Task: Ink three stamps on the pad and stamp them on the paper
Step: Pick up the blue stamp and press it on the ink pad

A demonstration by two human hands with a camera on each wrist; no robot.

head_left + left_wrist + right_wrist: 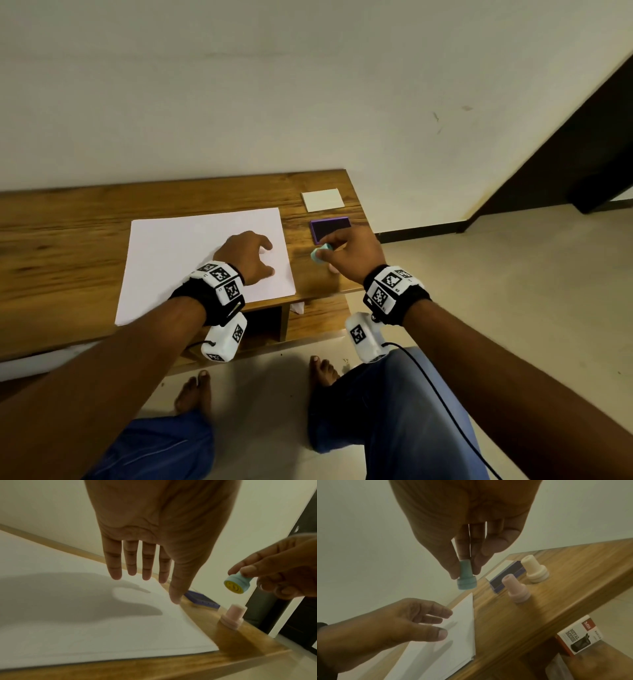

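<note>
My right hand (337,248) pinches a teal stamp (320,253) (466,577) by its stem, lifted above the table between the paper and the pad. Its yellow smiley face (232,586) points down and left. The purple ink pad (330,229) (506,577) lies open just beyond that hand. A white sheet of paper (191,246) (85,622) covers the table's middle, and my left hand (255,255) (145,563) hovers over its right part with straight fingers. A pink stamp (518,590) (231,618) and a cream stamp (535,570) stand upright near the pad.
The ink pad's white lid (322,199) lies at the back right of the wooden table (68,240). A boxed item (580,635) sits on the shelf below the table's right end. The wall runs along the back edge. My bare feet (193,390) stand on the tiled floor.
</note>
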